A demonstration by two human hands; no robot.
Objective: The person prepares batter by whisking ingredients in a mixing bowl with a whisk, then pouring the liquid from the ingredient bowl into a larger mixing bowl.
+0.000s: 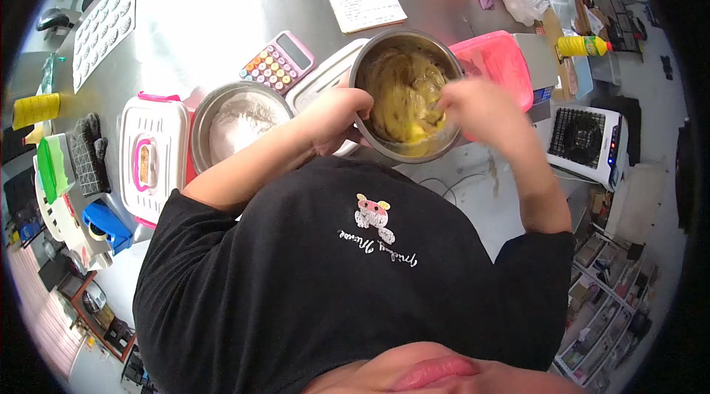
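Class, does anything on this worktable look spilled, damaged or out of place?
Nothing clearly stands out. Yellow mixture lies inside the mixing bowl and white powder inside the metal bowl to its left, with no visible spill.

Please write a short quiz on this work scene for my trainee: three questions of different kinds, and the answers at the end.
1. The left hand steadies a round metal bowl. What colour is the wet mixture inside? (A) white (B) yellow (C) red
2. True or false: the pink calculator with round coloured keys lies with its keys facing up.
3. Complete: the second round metal bowl, further left, holds a ____ powder.

Key: 1 B; 2 true; 3 white.
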